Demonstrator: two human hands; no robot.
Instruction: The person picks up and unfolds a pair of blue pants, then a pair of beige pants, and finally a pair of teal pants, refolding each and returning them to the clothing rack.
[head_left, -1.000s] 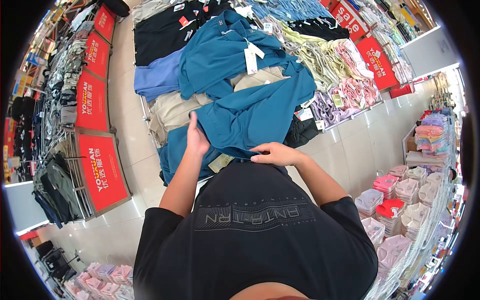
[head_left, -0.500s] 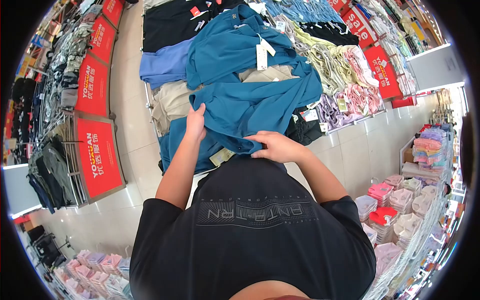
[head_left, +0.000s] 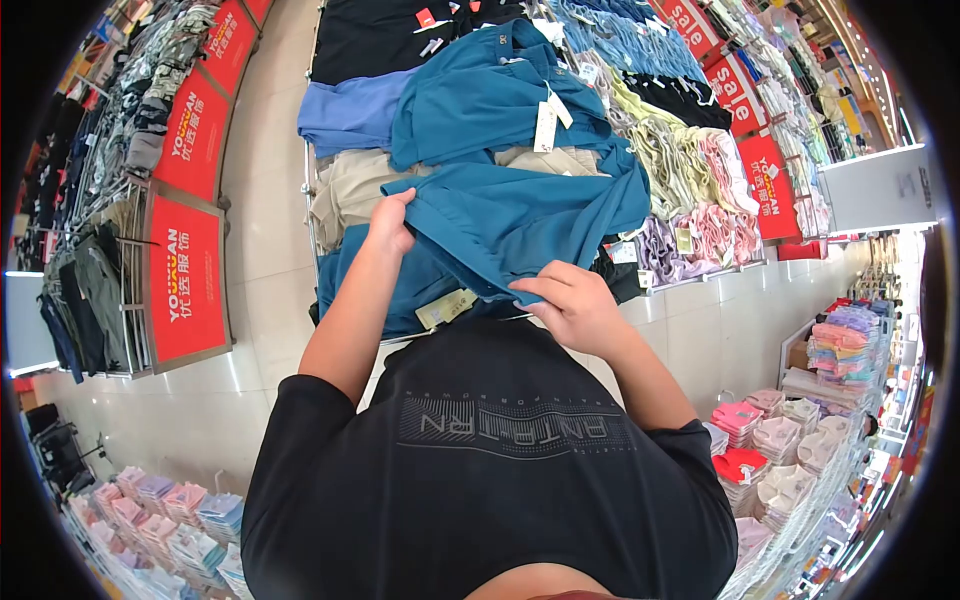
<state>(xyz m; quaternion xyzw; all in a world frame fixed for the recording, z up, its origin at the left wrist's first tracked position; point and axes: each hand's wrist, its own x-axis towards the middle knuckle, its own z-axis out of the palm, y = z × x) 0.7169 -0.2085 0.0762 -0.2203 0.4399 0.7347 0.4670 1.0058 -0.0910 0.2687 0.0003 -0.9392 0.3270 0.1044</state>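
Observation:
A pair of teal trousers (head_left: pixel 520 210) lies spread over the clothes on the display table, its waistband toward the far side and a white paper tag (head_left: pixel 546 125) on it. My left hand (head_left: pixel 394 222) pinches the left corner of the near leg end. The right corner of that same hem is gripped by my right hand (head_left: pixel 573 305), so the edge stretches slantwise between them. Below the hem, another folded teal garment (head_left: pixel 375 290) with a pale yellowish tag (head_left: pixel 446 309) lies at the table's near edge.
Beige (head_left: pixel 350 190), blue-violet (head_left: pixel 350 112) and black folded garments (head_left: pixel 370 35) lie around the trousers. Pastel clothes (head_left: pixel 690 160) are piled on the right. Red signboards (head_left: pixel 185 275) front the racks on the left, across a tiled aisle (head_left: pixel 265 200). Stacked clothes (head_left: pixel 745 430) stand behind on the right.
My right hand has shifted rightward with the hem corner, and its back is turned up more. The leg's edge looks straighter. My left hand keeps its hold, and the whole view has shifted slightly.

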